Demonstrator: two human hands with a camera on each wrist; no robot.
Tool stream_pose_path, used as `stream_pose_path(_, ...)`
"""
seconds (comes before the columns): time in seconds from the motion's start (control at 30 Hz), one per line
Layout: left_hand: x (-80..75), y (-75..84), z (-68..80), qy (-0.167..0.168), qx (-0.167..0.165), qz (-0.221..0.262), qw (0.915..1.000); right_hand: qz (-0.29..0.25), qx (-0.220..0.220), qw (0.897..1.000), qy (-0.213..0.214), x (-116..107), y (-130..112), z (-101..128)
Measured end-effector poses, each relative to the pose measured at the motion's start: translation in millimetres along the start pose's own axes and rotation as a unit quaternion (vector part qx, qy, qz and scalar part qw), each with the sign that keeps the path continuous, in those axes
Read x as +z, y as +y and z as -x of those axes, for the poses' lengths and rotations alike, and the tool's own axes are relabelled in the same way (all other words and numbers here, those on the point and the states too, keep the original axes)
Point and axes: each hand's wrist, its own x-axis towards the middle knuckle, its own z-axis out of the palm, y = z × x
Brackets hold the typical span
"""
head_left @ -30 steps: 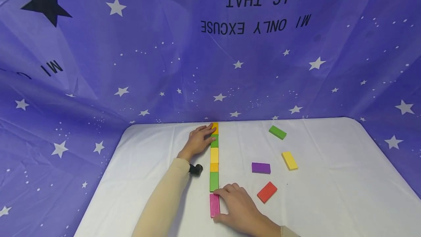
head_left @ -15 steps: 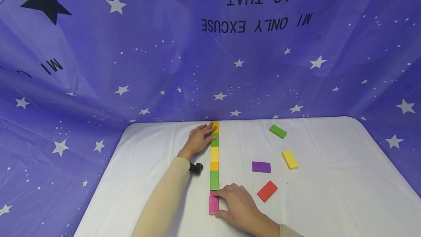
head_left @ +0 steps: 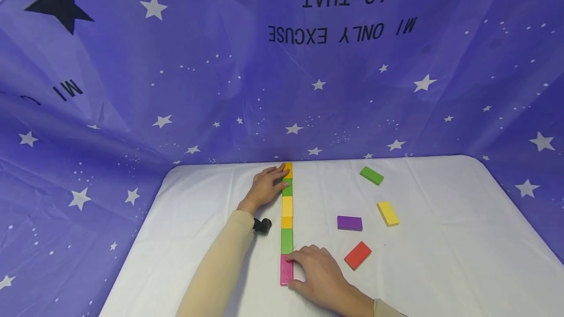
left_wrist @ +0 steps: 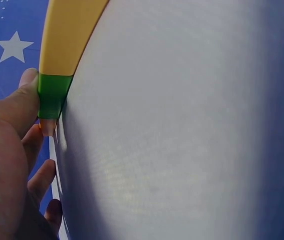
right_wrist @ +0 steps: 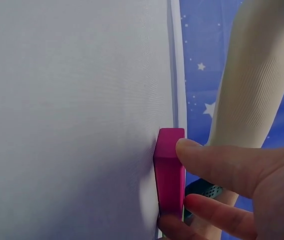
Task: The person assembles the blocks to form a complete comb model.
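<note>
- Here, the right hand (head_left: 323, 278) pinches a smooth, painted pink block (head_left: 286, 269) at the near end of the row of flat rectangular blocks (head_left: 287, 208).
- Its far end meets the left hand (head_left: 264, 188), fingers relaxed against a green block (head_left: 288, 188).
- Right of the row, a glossy red block (head_left: 358, 255) lies on the matte white tablecloth (head_left: 440, 238).

White table (head_left: 440, 258) bears a block row (head_left: 287, 219), loose blocks (head_left: 358, 255).

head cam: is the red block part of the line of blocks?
No, the red block lies apart on the white table, right of the line of blocks.
</note>
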Motion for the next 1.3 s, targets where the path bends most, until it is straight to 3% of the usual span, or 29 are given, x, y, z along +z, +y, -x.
stream_pose_path(0.27, -0.3, -1.6, 0.5, -0.002, -0.005, 0.001, 1.0000, -0.043, 0.010, 0.999, 0.011, -10, 7, -1)
stream_pose_path(0.73, -2.2, 0.7, 1.5, 0.006, 0.003, 0.006, 1.0000, -0.055, 0.068, 0.987, 0.131, -50, 50, -5)
stream_pose_path(0.93, -2.1, 1.5, 0.5, 0.004, 0.003, 0.008, 1.0000, -0.057, 0.100, 0.985, 0.129, -64, 71, -6)
stream_pose_path(1.3, -0.5, 1.2, -0.1, 0.003, -0.001, 0.004, 1.0000, -0.039, 0.100, 0.987, 0.117, -74, 104, -7)
